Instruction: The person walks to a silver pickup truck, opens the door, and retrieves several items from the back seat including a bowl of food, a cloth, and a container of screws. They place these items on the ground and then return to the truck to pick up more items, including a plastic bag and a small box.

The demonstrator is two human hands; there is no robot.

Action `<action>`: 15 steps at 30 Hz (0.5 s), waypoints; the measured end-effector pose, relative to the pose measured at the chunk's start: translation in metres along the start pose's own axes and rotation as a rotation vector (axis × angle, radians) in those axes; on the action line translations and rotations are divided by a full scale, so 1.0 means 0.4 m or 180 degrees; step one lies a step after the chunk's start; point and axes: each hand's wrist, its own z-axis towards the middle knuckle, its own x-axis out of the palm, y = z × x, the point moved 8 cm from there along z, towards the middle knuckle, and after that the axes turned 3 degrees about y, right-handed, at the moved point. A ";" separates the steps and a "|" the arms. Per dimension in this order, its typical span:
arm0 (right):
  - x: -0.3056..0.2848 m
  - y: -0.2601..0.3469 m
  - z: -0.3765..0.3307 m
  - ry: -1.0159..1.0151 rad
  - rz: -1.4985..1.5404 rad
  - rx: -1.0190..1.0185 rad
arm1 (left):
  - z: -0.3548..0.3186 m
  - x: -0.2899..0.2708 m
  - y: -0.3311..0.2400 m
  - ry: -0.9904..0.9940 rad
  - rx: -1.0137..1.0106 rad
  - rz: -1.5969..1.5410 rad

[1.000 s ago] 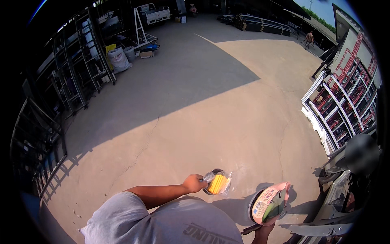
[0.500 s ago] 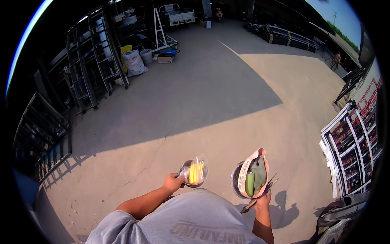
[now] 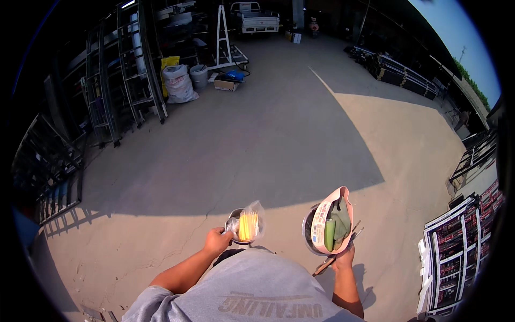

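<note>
My left hand [image 3: 218, 241] is closed on the rim of a small metal bowl [image 3: 245, 242]. In that bowl lie yellow sticks [image 3: 248, 226] and a clear plastic bag [image 3: 257, 213]. Held out to the right, my right hand [image 3: 343, 260] grips a round dark container [image 3: 309, 225] from below, its fingers partly hidden. A pink-rimmed bag or packet [image 3: 321, 222] stands in it, with a green cylinder [image 3: 329, 234] and a grey-green cloth [image 3: 340, 228] inside. A wooden-handled tool [image 3: 323, 265] and thin rods [image 3: 357, 232] stick out beside that hand.
Metal racks [image 3: 140, 70] line the left side, beside a white sack [image 3: 180, 84], a bucket [image 3: 199, 76] and a cardboard box [image 3: 226, 85]. A small white truck [image 3: 259, 21] stands at the back. Framed panels [image 3: 456, 252] lean at right; long bundled bars [image 3: 407, 75] lie far right.
The shadow edge on the floor and the far objects have shifted nearer and larger in view. Both hands still hold their containers, the left one slightly further left.
</note>
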 end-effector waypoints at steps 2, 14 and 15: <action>0.013 0.014 0.131 -0.0164 0.0065 -0.0059 | 0.126 0.035 -0.127 0.0088 0.0038 0.0028; 0.259 0.114 0.980 0.0184 -0.0175 -0.0242 | 0.812 0.259 -0.593 0.0164 -0.0166 -0.0825; 0.299 0.127 1.063 0.0325 -0.0211 -0.0244 | 0.860 0.264 -0.627 0.0094 -0.0209 -0.0937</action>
